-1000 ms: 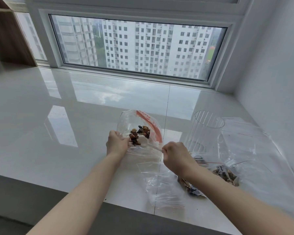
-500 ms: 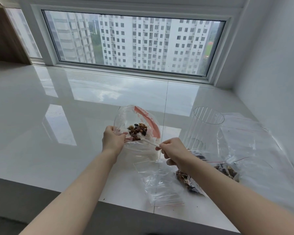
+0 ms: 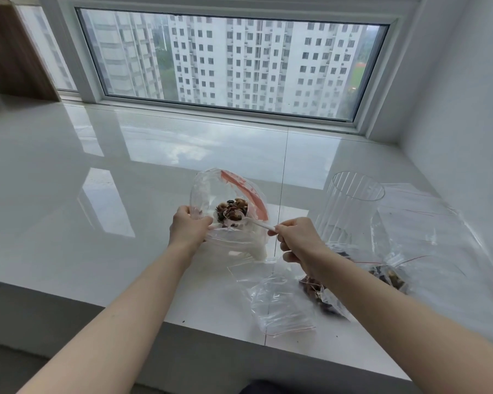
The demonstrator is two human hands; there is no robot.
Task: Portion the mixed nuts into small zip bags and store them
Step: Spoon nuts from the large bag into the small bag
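While the nuts [image 3: 232,209] sit in the open bag [image 3: 228,200] above the table [image 3: 97,194], left hand [image 3: 189,226] pinching its rim, right hand [image 3: 298,241] clamped on the spoon [image 3: 249,220], a slack rim could spill them; the spoon bowl's load is hard to make out.

Surface [image 3: 125,194]: runs from the near edge back to the window [image 3: 234,61].
Open bag [image 3: 208,189]: mid-surface, mouth up, nuts [image 3: 232,207] inside it.
Left hand [image 3: 188,227]: on the open bag's left edge.
Spoon [image 3: 254,221]: reaches into the open bag from the right; its handle is in the right hand [image 3: 299,240].
Flat bag [image 3: 279,297]: on the surface, nearer than the open bag, under the right wrist.
Jar [image 3: 350,206]: right of the open bag.
Filled bags [image 3: 390,277]: right of and before the jar.
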